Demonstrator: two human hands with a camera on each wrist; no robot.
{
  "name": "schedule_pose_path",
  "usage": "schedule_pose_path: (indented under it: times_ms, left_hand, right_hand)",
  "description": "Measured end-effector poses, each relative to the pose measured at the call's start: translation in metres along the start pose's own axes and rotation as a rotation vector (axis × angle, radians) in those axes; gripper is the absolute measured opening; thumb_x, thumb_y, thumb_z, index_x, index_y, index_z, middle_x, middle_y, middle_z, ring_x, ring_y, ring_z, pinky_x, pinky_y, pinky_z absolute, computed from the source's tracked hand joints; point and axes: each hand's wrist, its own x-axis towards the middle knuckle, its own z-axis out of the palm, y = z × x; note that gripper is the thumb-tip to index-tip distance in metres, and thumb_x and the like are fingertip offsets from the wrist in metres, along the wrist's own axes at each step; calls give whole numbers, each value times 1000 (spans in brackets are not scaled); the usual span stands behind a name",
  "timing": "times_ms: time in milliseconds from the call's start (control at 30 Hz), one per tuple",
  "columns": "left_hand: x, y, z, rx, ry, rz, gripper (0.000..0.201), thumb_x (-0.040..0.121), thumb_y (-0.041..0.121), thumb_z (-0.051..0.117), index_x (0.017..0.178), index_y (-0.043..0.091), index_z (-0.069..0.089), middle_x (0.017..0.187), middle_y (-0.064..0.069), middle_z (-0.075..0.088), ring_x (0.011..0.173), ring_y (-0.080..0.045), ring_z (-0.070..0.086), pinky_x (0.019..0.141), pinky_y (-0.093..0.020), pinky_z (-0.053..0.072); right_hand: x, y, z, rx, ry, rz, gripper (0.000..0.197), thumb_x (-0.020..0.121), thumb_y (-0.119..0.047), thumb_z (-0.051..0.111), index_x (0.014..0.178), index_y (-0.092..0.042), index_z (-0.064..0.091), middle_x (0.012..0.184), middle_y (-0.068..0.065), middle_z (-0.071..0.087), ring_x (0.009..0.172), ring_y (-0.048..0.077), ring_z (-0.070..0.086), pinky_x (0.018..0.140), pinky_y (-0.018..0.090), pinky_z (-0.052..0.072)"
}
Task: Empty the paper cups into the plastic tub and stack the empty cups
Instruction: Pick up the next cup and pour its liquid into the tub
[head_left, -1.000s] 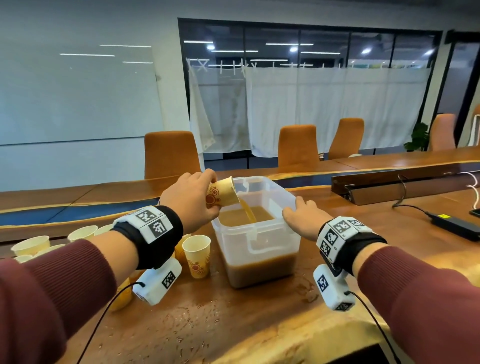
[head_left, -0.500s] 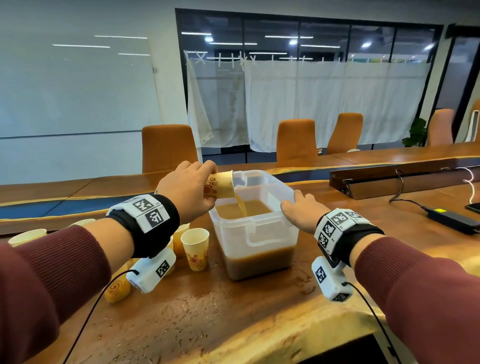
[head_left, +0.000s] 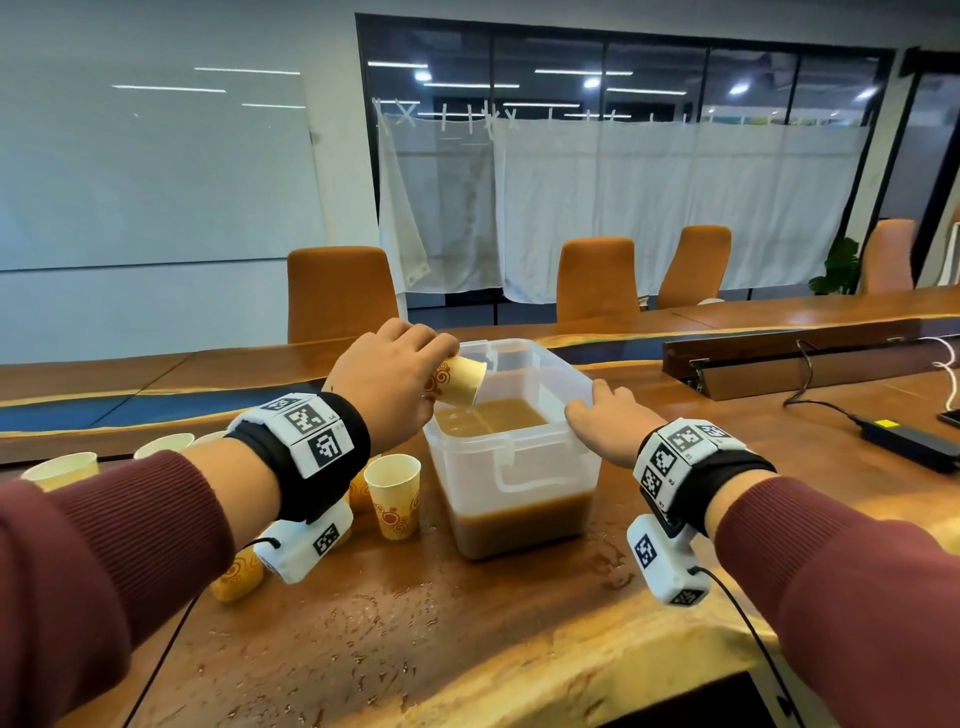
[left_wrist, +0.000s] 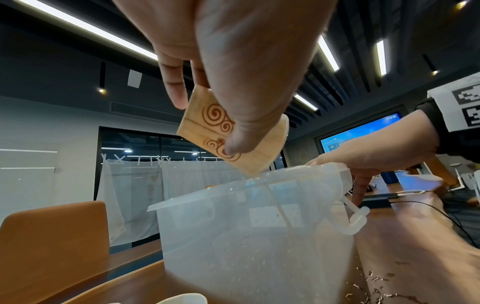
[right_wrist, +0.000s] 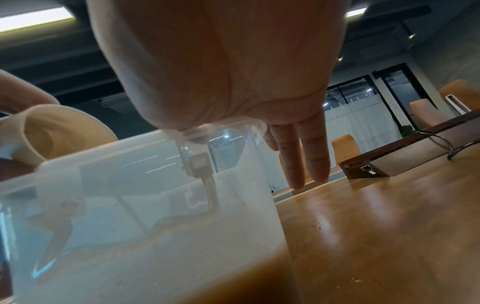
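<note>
My left hand (head_left: 387, 382) grips a yellow paper cup (head_left: 460, 380) with orange swirls, tipped mouth-down over the left rim of the clear plastic tub (head_left: 519, 470). Only a thin trickle falls into the brown liquid (head_left: 491, 418) inside. In the left wrist view the thumb and fingers (left_wrist: 233, 86) wrap the cup (left_wrist: 233, 144) above the tub (left_wrist: 249, 236). My right hand (head_left: 605, 423) rests on the tub's right rim, palm on the edge, fingers straight (right_wrist: 306, 156) down the outside wall of the tub (right_wrist: 155, 205). An upright cup (head_left: 393, 493) stands left of the tub.
Several more paper cups (head_left: 62, 467) stand at the far left, and one cup (head_left: 236, 574) lies under my left wrist. The wooden table (head_left: 415, 623) is wet with droplets near the tub. A black power adapter (head_left: 911, 441) and cable lie at the right.
The cup in my left hand has tipped further down, and the stream of brown liquid has thinned to a trickle. The right hand stays on the tub's rim.
</note>
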Motion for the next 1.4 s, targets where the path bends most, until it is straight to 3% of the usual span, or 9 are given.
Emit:
schedule_pose_path:
  times_ms: [400, 567, 700, 800, 867, 967, 1100, 1233, 1400]
  left_hand:
    - [-3, 1, 13, 69, 110, 120, 67, 71, 22, 87, 130, 25, 55, 127, -3, 63, 115, -32, 56, 85, -44, 52]
    - [-21, 10, 17, -341, 30, -174, 57, 82, 32, 78, 130, 32, 48, 125, 7, 58, 113, -20, 51, 96, -37, 50]
    - [-46, 17, 16, -735, 70, -419, 51, 80, 37, 80, 119, 37, 46, 106, 13, 60, 96, -9, 60, 82, -29, 57]
    - [-63, 20, 9, -950, 63, -583, 51, 82, 37, 82, 118, 33, 45, 102, 12, 61, 90, -4, 62, 76, -22, 55]
    - [-74, 22, 6, -1040, 69, -678, 53, 83, 37, 82, 119, 29, 45, 101, 13, 60, 91, -5, 62, 77, -25, 56]
    - [-94, 29, -3, -1134, 73, -766, 56, 84, 40, 81, 122, 28, 42, 97, 19, 54, 87, 3, 55, 65, -15, 45]
    - [-129, 45, -13, -1286, 14, -848, 65, 83, 43, 81, 132, 29, 40, 106, 13, 53, 98, -8, 57, 77, -23, 48]
    - [-174, 76, -6, -1456, -50, -915, 70, 73, 44, 89, 124, 24, 47, 117, 5, 64, 109, -16, 63, 96, -40, 56]
    - [-236, 108, -4, -1412, -117, -967, 59, 76, 34, 88, 120, 24, 50, 115, 1, 66, 107, -19, 65, 96, -45, 57]
  right_hand:
    - [-4, -1, 0, -3, 5, -8, 56, 104, -44, 30, 151, -13, 29, 144, 20, 37, 116, 42, 53, 88, 44, 42]
    - [-7, -1, 0, 29, 16, -32, 53, 104, -44, 32, 148, -14, 32, 141, 19, 39, 112, 40, 53, 91, 45, 43]
    - [-15, 3, 4, 251, 24, -18, 62, 103, -46, 41, 158, -23, 26, 155, 17, 31, 121, 39, 50, 102, 52, 47]
    - [-34, -5, 12, 438, 116, 62, 69, 102, -42, 48, 164, -27, 21, 163, 16, 21, 142, 44, 34, 116, 53, 36]
    - [-55, -15, 19, 506, 380, 22, 50, 100, -31, 52, 149, -22, 47, 151, 15, 35, 140, 39, 34, 114, 46, 34]
    - [-93, -36, 33, 798, 567, -123, 12, 98, -21, 54, 106, -20, 64, 117, 5, 57, 102, 21, 55, 83, 35, 44]
    - [-141, -55, 55, 1170, 153, 6, 15, 101, -25, 55, 91, -19, 64, 82, 0, 62, 72, 15, 53, 62, 29, 40]
    - [-180, -56, 80, 1310, -373, 174, 36, 104, -45, 52, 105, -13, 69, 94, 7, 72, 84, 22, 63, 71, 35, 50]
    - [-231, -39, 112, 1199, -500, 173, 32, 104, -44, 52, 102, -16, 68, 87, 6, 77, 92, 24, 67, 78, 39, 53]
